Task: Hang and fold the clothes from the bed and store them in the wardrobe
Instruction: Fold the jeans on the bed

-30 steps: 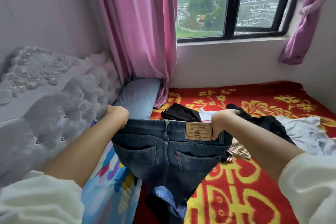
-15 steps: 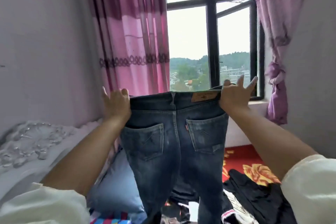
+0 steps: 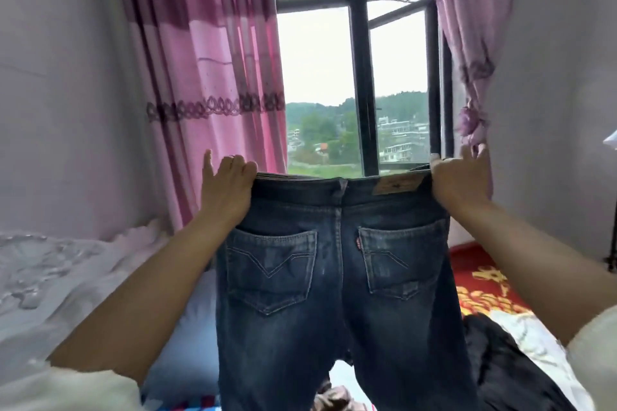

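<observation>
I held the jeans (image 3: 334, 277) up high in front of me, with the back pockets facing me. My left hand (image 3: 227, 190) pinched one end of the waistband and my right hand (image 3: 457, 182) pinched the other end, with my thumbs on my side of the cloth and some fingers sticking up. The waistband was pulled flat and almost level between my hands. The legs hung straight down over the bed (image 3: 480, 280), and I could not see where they ended. To fold them well, I thought I should keep the waistband tight and level, so the legs would hang even and not twist. Next I judged I should bring my two hands together, so one leg lay on top of the other and the pockets met. I had to hold on firmly, because jeans are heavy and can slip. Under them lay a black garment (image 3: 500, 360) and a white garment (image 3: 534, 334) on the red blanket, so I thought I should lay the jeans on a flat spot beside that pile, not on top of it.
</observation>
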Demonstrator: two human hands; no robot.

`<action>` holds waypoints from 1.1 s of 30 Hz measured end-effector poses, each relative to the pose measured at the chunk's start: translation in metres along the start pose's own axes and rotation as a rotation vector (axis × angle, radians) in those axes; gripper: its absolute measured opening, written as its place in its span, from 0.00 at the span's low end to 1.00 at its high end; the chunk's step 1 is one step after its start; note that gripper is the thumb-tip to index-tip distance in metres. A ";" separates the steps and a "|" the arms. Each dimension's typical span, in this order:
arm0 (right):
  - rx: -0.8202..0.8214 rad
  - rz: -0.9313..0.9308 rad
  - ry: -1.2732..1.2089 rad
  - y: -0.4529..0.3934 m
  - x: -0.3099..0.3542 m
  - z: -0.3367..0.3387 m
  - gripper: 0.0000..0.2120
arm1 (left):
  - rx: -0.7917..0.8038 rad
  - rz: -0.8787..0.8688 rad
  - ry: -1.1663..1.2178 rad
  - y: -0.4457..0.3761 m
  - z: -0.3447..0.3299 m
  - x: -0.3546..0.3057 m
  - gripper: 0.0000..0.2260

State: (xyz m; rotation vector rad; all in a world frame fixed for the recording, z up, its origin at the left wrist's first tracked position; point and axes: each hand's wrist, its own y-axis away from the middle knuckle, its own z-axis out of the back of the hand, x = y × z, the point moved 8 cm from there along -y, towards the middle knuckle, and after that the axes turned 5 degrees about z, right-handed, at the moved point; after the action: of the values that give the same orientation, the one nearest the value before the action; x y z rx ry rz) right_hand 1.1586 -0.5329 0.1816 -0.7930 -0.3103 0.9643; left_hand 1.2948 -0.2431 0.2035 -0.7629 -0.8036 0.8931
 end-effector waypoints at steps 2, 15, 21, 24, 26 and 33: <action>-0.049 0.028 -0.070 0.025 -0.002 -0.025 0.17 | -0.114 -0.239 0.066 0.025 -0.006 -0.020 0.12; 0.261 -0.190 -1.692 0.124 0.057 -0.072 0.15 | 0.155 -0.245 0.839 0.129 -0.012 -0.110 0.13; 0.291 0.268 -1.579 0.153 0.098 -0.064 0.20 | 0.057 0.270 1.501 0.159 -0.015 -0.114 0.18; 0.291 0.233 -1.575 0.162 0.106 -0.071 0.10 | 0.200 0.563 1.690 0.185 -0.044 -0.122 0.18; 0.340 0.203 -1.566 0.169 0.108 -0.081 0.13 | 0.385 0.576 1.674 0.199 -0.059 -0.134 0.14; 0.574 0.263 -1.422 0.174 0.114 -0.082 0.12 | 0.567 0.503 1.607 0.224 -0.066 -0.160 0.06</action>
State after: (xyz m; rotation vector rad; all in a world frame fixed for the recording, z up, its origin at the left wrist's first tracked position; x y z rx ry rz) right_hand 1.1611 -0.4201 -0.0115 0.5156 -1.0929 1.6542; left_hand 1.2063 -0.3052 -0.0579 -0.8841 1.0502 0.5952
